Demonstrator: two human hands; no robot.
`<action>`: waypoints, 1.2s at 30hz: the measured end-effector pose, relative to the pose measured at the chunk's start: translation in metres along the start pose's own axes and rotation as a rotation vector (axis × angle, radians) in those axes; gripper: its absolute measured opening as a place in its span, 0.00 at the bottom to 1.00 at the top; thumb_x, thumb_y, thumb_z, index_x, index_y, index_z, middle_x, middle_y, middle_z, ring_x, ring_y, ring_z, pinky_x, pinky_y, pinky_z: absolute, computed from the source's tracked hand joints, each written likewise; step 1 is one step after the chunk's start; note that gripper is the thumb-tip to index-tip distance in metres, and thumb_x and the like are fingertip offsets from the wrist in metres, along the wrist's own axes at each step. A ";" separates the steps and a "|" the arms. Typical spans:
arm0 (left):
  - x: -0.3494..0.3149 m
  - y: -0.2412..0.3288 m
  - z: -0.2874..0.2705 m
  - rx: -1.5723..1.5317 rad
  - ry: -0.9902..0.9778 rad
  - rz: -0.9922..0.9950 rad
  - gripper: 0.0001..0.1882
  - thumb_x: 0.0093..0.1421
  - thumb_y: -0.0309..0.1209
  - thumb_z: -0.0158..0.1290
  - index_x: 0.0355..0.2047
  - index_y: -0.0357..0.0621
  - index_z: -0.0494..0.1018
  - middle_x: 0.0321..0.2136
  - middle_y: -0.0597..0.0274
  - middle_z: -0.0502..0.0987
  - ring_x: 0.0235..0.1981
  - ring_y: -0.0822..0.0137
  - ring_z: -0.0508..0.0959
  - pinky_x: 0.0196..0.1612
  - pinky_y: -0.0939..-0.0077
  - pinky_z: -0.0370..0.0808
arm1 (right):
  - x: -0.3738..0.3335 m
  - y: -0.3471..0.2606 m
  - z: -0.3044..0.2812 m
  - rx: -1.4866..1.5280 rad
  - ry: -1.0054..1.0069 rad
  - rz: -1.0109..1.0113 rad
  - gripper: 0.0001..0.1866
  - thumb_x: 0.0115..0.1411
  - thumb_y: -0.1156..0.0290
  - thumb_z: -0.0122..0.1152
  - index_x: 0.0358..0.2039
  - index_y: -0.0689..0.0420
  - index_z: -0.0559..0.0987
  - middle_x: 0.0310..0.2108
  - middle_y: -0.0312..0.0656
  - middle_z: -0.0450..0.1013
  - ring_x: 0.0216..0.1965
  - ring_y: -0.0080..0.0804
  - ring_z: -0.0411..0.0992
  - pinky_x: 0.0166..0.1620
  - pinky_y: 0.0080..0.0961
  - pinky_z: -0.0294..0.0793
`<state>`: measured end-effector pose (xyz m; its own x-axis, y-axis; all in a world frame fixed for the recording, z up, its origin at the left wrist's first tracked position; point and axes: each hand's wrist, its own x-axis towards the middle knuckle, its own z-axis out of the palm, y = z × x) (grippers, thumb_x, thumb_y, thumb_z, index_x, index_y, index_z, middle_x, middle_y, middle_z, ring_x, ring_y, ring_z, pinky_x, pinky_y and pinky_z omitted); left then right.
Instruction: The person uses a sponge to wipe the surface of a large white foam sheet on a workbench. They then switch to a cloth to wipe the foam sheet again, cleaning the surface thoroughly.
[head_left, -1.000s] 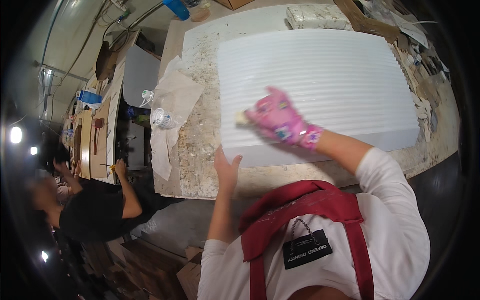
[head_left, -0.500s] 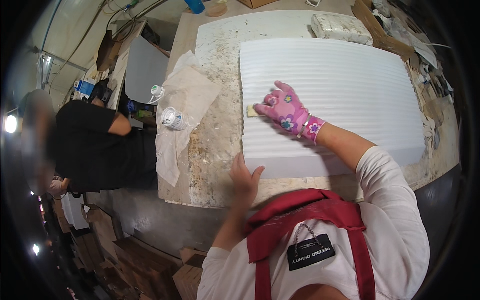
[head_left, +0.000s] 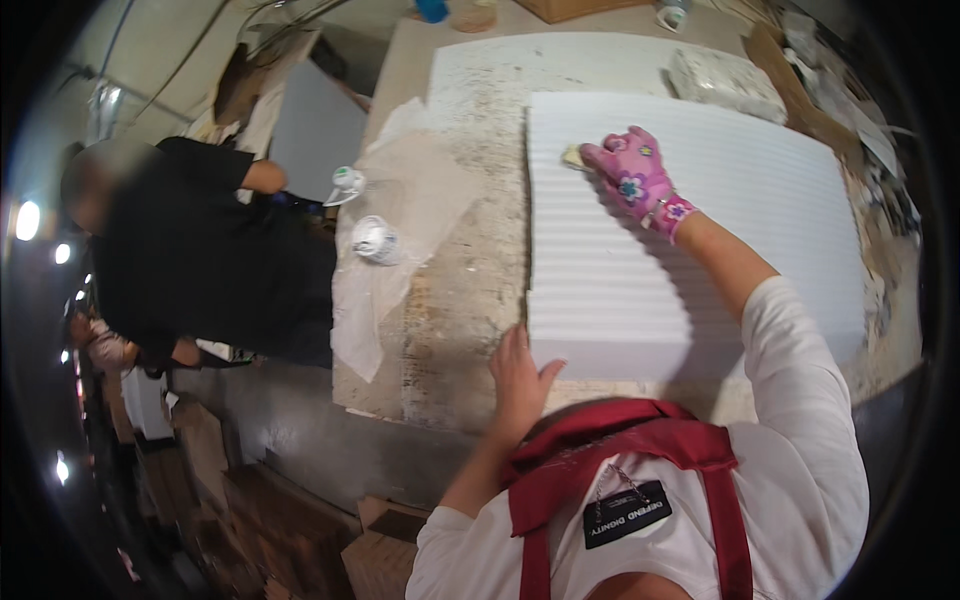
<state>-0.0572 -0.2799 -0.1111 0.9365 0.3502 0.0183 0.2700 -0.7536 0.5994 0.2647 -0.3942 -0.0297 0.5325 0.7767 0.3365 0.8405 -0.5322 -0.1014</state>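
A white panel with a ribbed top [head_left: 620, 310] lies on the worktable in front of me. My right hand [head_left: 632, 172], in a pink flowered glove, is closed on a small pale-yellow sponge-like block [head_left: 573, 156]. It presses the block on the ribs near the panel's far left part. My bare left hand [head_left: 520, 378] rests at the panel's near left corner. Its fingers are stretched out along the edge, with the thumb apart.
Left of the panel, a white tub [head_left: 374, 240] and a small white bottle [head_left: 347, 183] stand on a crumpled sheet [head_left: 415, 180]. A plastic-wrapped block [head_left: 728, 84] lies beyond the panel. A person in black [head_left: 230, 250] stands at the left, beside the table [head_left: 460, 330].
My right hand has moved the block away from me along the ribbed panel and slightly right. My left hand stays at the near corner. The whole view has shifted a little.
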 end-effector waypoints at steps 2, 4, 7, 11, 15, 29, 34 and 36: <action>0.004 -0.002 -0.001 -0.012 0.038 -0.004 0.43 0.53 0.48 0.59 0.60 0.30 0.56 0.56 0.37 0.61 0.59 0.45 0.61 0.60 0.51 0.54 | 0.027 -0.021 -0.004 -0.004 0.083 -0.071 0.19 0.45 0.72 0.58 0.42 0.48 0.74 0.27 0.38 0.71 0.35 0.43 0.71 0.54 0.50 0.63; 0.005 0.004 -0.005 0.018 0.063 0.040 0.43 0.53 0.47 0.59 0.60 0.31 0.56 0.56 0.40 0.62 0.59 0.46 0.61 0.59 0.52 0.54 | 0.030 -0.046 0.003 0.058 0.238 -0.221 0.16 0.45 0.72 0.58 0.38 0.48 0.75 0.25 0.38 0.71 0.33 0.42 0.71 0.53 0.49 0.64; 0.007 0.009 -0.015 -0.005 0.048 0.045 0.43 0.54 0.46 0.59 0.62 0.34 0.54 0.57 0.44 0.62 0.60 0.51 0.61 0.59 0.57 0.56 | 0.033 -0.041 0.001 0.068 0.164 -0.195 0.09 0.50 0.72 0.56 0.33 0.49 0.76 0.24 0.39 0.71 0.32 0.43 0.71 0.53 0.49 0.65; 0.008 0.012 -0.020 -0.109 0.039 0.042 0.40 0.53 0.42 0.59 0.60 0.33 0.55 0.55 0.42 0.63 0.60 0.48 0.61 0.59 0.55 0.54 | -0.007 0.087 0.014 -0.309 0.062 0.137 0.13 0.56 0.75 0.52 0.41 0.51 0.76 0.26 0.43 0.72 0.31 0.44 0.71 0.43 0.44 0.67; 0.008 0.011 -0.016 -0.108 0.091 0.078 0.40 0.54 0.43 0.58 0.60 0.33 0.55 0.55 0.41 0.64 0.60 0.47 0.60 0.59 0.56 0.54 | -0.094 0.240 0.002 -0.394 0.116 0.337 0.21 0.55 0.77 0.51 0.51 0.52 0.74 0.27 0.44 0.72 0.28 0.45 0.70 0.34 0.41 0.69; 0.011 0.009 -0.013 -0.073 0.086 0.104 0.41 0.55 0.46 0.56 0.60 0.31 0.54 0.55 0.42 0.64 0.59 0.49 0.61 0.59 0.56 0.55 | -0.092 0.112 -0.038 -0.447 0.148 0.150 0.22 0.49 0.80 0.56 0.47 0.52 0.75 0.24 0.43 0.67 0.24 0.40 0.65 0.30 0.37 0.65; 0.005 0.006 -0.019 -0.110 0.022 -0.002 0.42 0.56 0.48 0.55 0.61 0.31 0.54 0.56 0.42 0.63 0.58 0.49 0.61 0.60 0.56 0.56 | -0.078 -0.037 -0.002 0.222 0.003 -0.037 0.13 0.59 0.70 0.59 0.43 0.59 0.75 0.30 0.39 0.68 0.37 0.34 0.67 0.48 0.33 0.67; -0.002 0.003 -0.010 -0.038 0.091 0.022 0.43 0.56 0.50 0.54 0.61 0.31 0.53 0.56 0.42 0.63 0.59 0.50 0.61 0.60 0.57 0.56 | -0.081 -0.085 -0.022 0.070 -0.050 -0.163 0.10 0.59 0.70 0.57 0.41 0.59 0.76 0.31 0.40 0.70 0.40 0.38 0.67 0.58 0.37 0.60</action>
<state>-0.0601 -0.2772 -0.1015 0.9174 0.3844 0.1033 0.2396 -0.7405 0.6279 0.1484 -0.4191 -0.0280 0.3914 0.8675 0.3069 0.9201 -0.3747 -0.1145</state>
